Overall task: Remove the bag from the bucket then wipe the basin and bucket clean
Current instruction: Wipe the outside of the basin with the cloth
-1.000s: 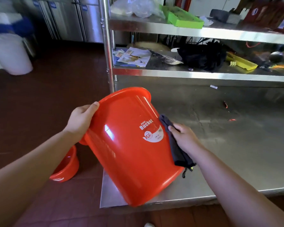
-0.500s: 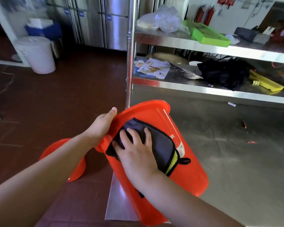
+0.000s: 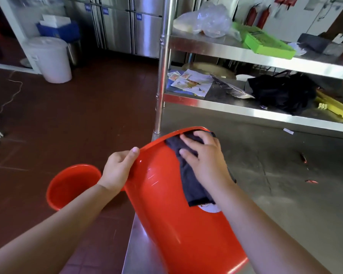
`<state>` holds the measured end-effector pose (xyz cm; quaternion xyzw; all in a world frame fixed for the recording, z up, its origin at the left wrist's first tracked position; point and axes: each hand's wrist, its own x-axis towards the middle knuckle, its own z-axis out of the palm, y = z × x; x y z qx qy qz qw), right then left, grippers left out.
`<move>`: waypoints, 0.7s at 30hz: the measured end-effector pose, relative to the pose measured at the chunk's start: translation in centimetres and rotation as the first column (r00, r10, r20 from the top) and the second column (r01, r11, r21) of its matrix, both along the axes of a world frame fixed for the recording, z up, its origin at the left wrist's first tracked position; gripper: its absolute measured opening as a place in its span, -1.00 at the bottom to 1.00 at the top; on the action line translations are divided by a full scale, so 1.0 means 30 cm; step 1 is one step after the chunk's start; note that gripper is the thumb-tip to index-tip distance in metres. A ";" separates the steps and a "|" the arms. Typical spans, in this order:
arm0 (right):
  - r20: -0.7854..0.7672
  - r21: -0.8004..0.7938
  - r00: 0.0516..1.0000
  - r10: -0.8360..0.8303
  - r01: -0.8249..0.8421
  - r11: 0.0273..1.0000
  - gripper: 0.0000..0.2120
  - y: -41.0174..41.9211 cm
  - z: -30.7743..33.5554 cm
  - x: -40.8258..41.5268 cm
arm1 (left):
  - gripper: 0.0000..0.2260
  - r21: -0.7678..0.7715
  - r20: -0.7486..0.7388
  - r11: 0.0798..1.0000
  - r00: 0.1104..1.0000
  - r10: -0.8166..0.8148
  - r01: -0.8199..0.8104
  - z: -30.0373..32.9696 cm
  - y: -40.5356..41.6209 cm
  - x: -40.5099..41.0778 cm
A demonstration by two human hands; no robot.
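Red basin on floor beside tilted bucket, steel shelf post behind

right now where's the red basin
In the head view the red basin sits on the brown tiled floor at lower left, just left of the left hand that grips the tilted bucket's rim.

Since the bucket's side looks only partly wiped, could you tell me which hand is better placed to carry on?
Probably the right hand: it presses the cloth on the bucket; the left hand grips its rim.
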<state>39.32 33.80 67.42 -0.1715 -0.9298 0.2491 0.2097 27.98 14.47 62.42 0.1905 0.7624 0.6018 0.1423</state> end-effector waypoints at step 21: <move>0.094 0.297 0.990 0.110 -0.133 0.946 -0.56 -0.252 0.026 0.151 | -0.48 -0.381 -0.047 0.924 0.998 -0.040 0.019 0.235 0.037 0.017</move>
